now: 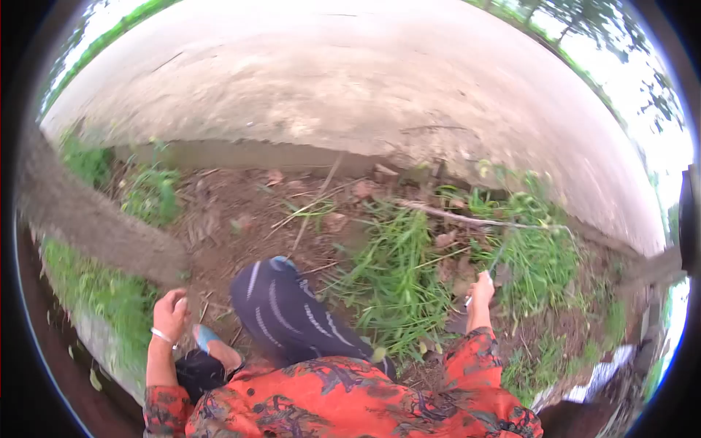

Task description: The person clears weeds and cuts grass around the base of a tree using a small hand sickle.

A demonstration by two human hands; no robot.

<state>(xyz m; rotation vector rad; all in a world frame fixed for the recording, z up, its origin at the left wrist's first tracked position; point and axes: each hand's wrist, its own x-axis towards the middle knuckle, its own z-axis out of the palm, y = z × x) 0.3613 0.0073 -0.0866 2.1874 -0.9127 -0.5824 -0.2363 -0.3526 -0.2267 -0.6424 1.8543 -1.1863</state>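
My left hand [171,315], with a white band at its wrist, is raised beside the base of a tree trunk [117,233]. Its fingers are curled, and whether anything is in them is hidden. On the right, my right hand [480,290] is closed around the handle of a thin tool [495,264], whose far part reaches into green grass [537,255]. Between my hands, a heap of long grass [401,277] lies beside my bent knee [281,306] in dark patterned trousers.
Beyond the soil runs a raised concrete edge [248,155] with a broad pale paved surface [350,80] behind it. A long dry stick [475,217] lies across the grass. Another trunk [653,269] stands at far right. My foot in a blue shoe [206,337] is near my left hand.
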